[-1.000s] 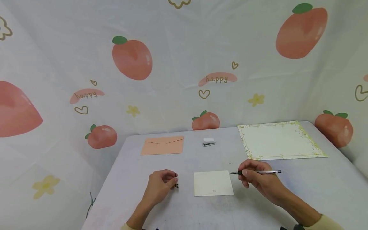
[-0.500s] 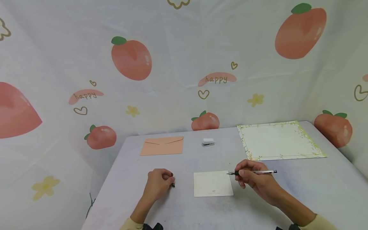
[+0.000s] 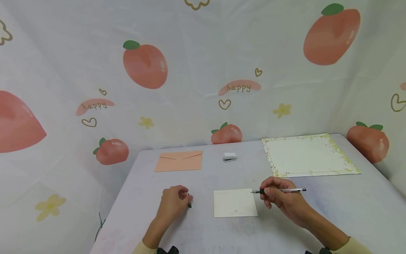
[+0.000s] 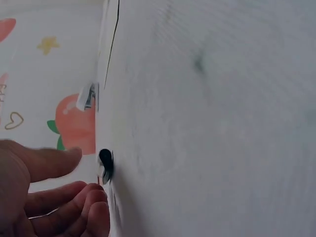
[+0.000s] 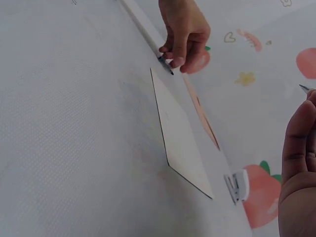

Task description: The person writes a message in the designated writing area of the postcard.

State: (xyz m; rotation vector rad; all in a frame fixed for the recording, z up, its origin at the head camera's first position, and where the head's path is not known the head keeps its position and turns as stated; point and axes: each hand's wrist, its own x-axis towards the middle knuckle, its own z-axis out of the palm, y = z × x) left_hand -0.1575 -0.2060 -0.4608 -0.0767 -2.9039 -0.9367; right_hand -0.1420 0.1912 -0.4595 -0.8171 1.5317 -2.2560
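My right hand (image 3: pixel 285 197) holds a clear gel pen (image 3: pixel 293 190) between thumb and fingers, its uncapped tip over the top right corner of a small cream card (image 3: pixel 234 204). The card lies flat between my hands. Left of it, my left hand (image 3: pixel 172 203) hovers low over the table. At its fingertips is a black pen cap (image 3: pixel 190 205). In the left wrist view the cap (image 4: pixel 105 163) rests on the tabletop, just past the fingertips, with thumb (image 4: pixel 54 163) and fingers parted.
A peach envelope (image 3: pixel 179 164) lies at the back left and a white mini stapler (image 3: pixel 229 157) at the back middle. At the back right is a large sheet of paper (image 3: pixel 311 155) with a floral border. A fruit-print cloth (image 3: pixel 190 116) hangs behind the table.
My left hand has moved slightly left and its fingers have let go of the pen cap. The right hand has brought the pen slightly left, its tip now over the card's corner.
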